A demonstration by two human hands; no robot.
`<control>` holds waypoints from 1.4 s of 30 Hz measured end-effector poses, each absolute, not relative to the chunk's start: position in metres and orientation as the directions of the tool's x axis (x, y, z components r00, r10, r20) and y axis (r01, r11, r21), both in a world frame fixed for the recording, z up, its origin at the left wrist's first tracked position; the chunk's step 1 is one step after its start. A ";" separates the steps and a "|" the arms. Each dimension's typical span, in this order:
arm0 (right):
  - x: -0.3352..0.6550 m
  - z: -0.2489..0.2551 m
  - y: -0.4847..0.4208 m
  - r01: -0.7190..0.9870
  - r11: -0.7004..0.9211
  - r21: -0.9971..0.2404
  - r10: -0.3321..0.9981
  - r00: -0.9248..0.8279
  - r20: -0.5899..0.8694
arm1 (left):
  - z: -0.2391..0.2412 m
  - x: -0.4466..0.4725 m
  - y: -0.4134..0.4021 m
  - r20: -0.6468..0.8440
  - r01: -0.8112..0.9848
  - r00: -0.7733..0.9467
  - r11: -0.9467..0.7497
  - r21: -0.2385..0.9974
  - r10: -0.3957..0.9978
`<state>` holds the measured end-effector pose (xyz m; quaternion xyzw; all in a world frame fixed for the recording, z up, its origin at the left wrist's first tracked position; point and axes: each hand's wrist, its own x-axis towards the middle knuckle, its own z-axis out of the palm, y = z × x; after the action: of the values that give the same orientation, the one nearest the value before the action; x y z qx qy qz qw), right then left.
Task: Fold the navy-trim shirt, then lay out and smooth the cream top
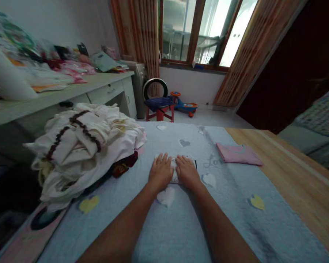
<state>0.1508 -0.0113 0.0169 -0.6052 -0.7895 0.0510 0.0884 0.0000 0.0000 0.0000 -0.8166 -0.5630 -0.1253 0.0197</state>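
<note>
White folded cloth (pixel 175 174), quite small, lies on the blue-grey blanket (pixel 167 233), approx. in its middle. I think the risk comes mostly from the soft base. If the palms push forward instead of straight down, the blanket can wrinkle or slide on the wooden table (pixel 290 175), and the folds may shift or open. The big pile of white clothes (pixel 84 146) is near on the left, so a loose piece could slip toward the cloth. Both hands are flat w/ fingers stretched, pressing and not gripping anything. The left hand (pixel 160 171) covers the cloth's left part and the right hand (pixel 186 171) its right part. Only a narrow strip shows between them. The pink folded cloth (pixel 238 153) rests apart, on the right.
</note>
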 end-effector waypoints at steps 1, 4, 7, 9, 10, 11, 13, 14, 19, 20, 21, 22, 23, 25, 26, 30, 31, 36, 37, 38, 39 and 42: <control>0.151 0.017 -0.010 0.949 0.256 -0.185 0.966 -0.248 0.069 | 0.000 0.000 0.000 0.216 0.926 0.332 -0.361 0.111 0.918; 0.152 0.017 -0.008 0.957 0.228 -0.178 0.974 -0.224 0.043 | 0.000 0.000 0.001 0.185 0.931 0.322 -0.346 0.116 0.928; 0.152 0.018 -0.008 0.968 0.183 -0.171 0.983 -0.183 0.020 | 0.001 -0.002 0.003 0.157 0.936 0.311 -0.331 0.121 0.937; 0.151 0.019 -0.009 0.974 0.159 -0.161 0.987 -0.158 0.019 | 0.003 -0.004 0.004 0.134 0.941 0.296 -0.313 0.131 0.946; 0.151 0.019 -0.009 0.976 0.149 -0.156 0.989 -0.147 0.021 | 0.004 -0.005 0.005 0.121 0.944 0.285 -0.301 0.137 0.951; 0.150 0.020 -0.009 0.978 0.140 -0.152 0.990 -0.138 0.023 | 0.004 -0.005 0.005 0.107 0.947 0.274 -0.288 0.142 0.956; 0.151 0.021 -0.010 0.982 0.119 -0.144 0.993 -0.117 0.022 | 0.005 -0.006 0.006 0.089 0.951 0.260 -0.270 0.148 0.962; 0.151 0.021 -0.010 0.984 0.110 -0.142 0.994 -0.108 0.019 | 0.006 -0.006 0.006 0.085 0.952 0.256 -0.266 0.148 0.963; 0.155 0.019 -0.008 0.984 0.097 -0.150 0.995 -0.096 0.011 | 0.005 -0.006 0.006 0.088 0.952 0.255 -0.266 0.148 0.963; 0.156 0.019 -0.008 0.983 0.098 -0.154 0.995 -0.098 0.009 | 0.004 -0.007 0.007 0.088 0.953 0.254 -0.265 0.148 0.963; 0.157 0.018 -0.007 0.983 0.099 -0.158 0.995 -0.099 0.008 | 0.004 -0.007 0.007 0.087 0.954 0.252 -0.262 0.147 0.964; 0.159 0.017 -0.007 0.982 0.099 -0.162 0.995 -0.099 0.008 | 0.004 -0.007 0.007 0.087 0.955 0.249 -0.259 0.147 0.965; 0.160 0.016 -0.006 0.981 0.100 -0.166 0.995 -0.099 0.011 | 0.004 -0.007 0.007 0.088 0.955 0.246 -0.257 0.146 0.965; 0.164 0.015 -0.005 0.979 0.098 -0.177 0.995 -0.096 0.021 | 0.005 -0.008 0.008 0.089 0.957 0.240 -0.251 0.146 0.967; 0.166 0.014 -0.005 0.978 0.098 -0.183 0.995 -0.094 0.027 | 0.005 -0.008 0.008 0.089 0.958 0.237 -0.248 0.146 0.967; 0.173 0.009 -0.003 0.971 0.094 -0.220 0.995 -0.083 0.057 | 0.006 -0.008 0.008 0.092 0.961 0.222 -0.234 0.145 0.971; 0.174 0.006 -0.002 0.966 0.095 -0.241 0.994 -0.080 0.071 | 0.006 -0.008 0.008 0.093 0.961 0.222 -0.234 0.147 0.971; 0.187 -0.007 0.005 0.829 0.101 -0.550 0.985 -0.005 0.173 | 0.006 -0.008 0.008 0.093 0.959 0.224 -0.236 0.153 0.970; 0.192 -0.009 0.006 0.772 0.100 -0.628 0.982 0.026 0.188 | 0.006 -0.008 0.008 0.094 0.959 0.225 -0.237 0.153 0.970; 0.196 -0.010 0.008 0.740 0.099 -0.665 0.980 0.043 0.194 | 0.006 -0.008 0.008 0.095 0.959 0.225 -0.237 0.154 0.970; 0.200 -0.011 0.009 0.714 0.099 -0.693 0.979 0.056 0.197 | 0.006 -0.008 0.008 0.095 0.959 0.225 -0.237 0.154 0.970; 0.207 -0.012 0.010 0.702 0.105 -0.704 0.978 0.054 0.200 | 0.006 -0.008 0.008 0.089 0.961 0.221 -0.233 0.152 0.971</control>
<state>0.2067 0.0103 -0.0122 -0.6384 -0.6580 0.1998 0.3458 -0.0077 0.0082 0.0057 -0.7808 -0.6185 -0.0822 -0.0322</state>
